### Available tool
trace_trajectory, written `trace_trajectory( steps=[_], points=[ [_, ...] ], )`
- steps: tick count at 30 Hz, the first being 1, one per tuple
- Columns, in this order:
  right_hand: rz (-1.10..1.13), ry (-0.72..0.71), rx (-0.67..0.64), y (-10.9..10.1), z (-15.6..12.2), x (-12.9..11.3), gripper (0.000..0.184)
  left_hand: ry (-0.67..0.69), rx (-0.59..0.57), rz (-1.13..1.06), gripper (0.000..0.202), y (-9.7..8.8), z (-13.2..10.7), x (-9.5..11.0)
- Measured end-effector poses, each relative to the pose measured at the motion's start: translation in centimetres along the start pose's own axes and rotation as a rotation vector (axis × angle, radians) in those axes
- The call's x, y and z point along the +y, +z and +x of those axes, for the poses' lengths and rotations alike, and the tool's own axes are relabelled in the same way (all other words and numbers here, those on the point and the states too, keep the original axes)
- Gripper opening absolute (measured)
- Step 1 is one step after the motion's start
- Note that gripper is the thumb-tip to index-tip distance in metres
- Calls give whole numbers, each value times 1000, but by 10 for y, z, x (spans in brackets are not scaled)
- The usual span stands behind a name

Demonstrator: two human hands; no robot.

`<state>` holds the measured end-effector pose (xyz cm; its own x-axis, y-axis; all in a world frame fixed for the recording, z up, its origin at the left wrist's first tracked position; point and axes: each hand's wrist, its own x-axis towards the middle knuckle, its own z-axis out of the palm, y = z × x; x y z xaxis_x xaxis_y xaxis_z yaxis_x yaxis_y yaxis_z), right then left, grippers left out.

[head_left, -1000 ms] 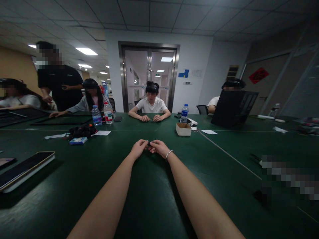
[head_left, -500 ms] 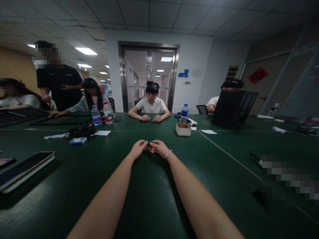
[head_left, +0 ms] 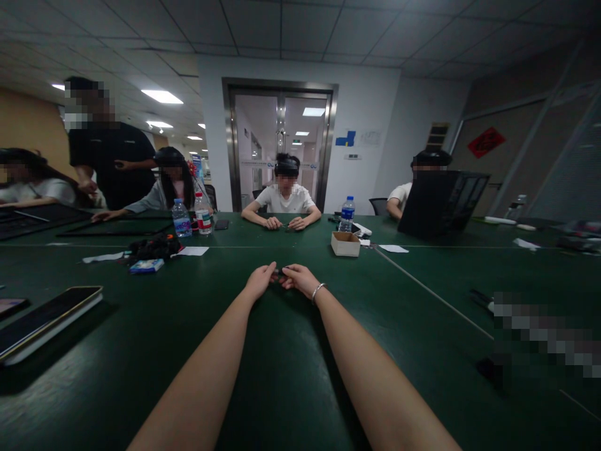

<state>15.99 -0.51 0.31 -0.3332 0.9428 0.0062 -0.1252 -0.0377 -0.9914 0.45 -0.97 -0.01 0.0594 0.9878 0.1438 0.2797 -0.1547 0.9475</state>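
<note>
In the head view my left hand [head_left: 260,280] and my right hand [head_left: 300,279] face each other just above the green table [head_left: 291,363], fingertips almost meeting. A small dark thing [head_left: 280,272], too small to name, shows between them. My right hand, with a silver bangle [head_left: 318,292] on its wrist, is closed in a pinch on this thing. The fingers of my left hand are curled and closed beside it, the thumb on top and pointing up. Whatever those left fingers hold is mostly hidden.
A small open box [head_left: 345,245] stands beyond my right hand, near a water bottle [head_left: 347,214]. A phone [head_left: 51,319] lies at the left. Two bottles and a dark bundle [head_left: 153,246] are farther left. Co-workers sit across the table; a black case [head_left: 439,203] stands right.
My left thumb has lifted a little and shifted left, so the gap between my hands looks slightly wider. The right hand stays nearly still. The black case has tilted slightly.
</note>
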Motion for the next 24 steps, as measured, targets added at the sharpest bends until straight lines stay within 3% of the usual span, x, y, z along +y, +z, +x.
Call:
trace_trajectory(
  steps=[8,14,18,24],
  points=[
    [25,3,2,1,-3,-3,6,150,-44,-76,41,-3,-7,3],
    [1,13,11,1,-2,-2,7,79,3,-101,31,1,-7,5],
    [11,10,16,0,-2,-2,8,193,-25,-149,32,-1,-7,5],
    [-4,18,13,1,-1,-2,8,42,0,-45,35,-1,-7,5]
  ],
)
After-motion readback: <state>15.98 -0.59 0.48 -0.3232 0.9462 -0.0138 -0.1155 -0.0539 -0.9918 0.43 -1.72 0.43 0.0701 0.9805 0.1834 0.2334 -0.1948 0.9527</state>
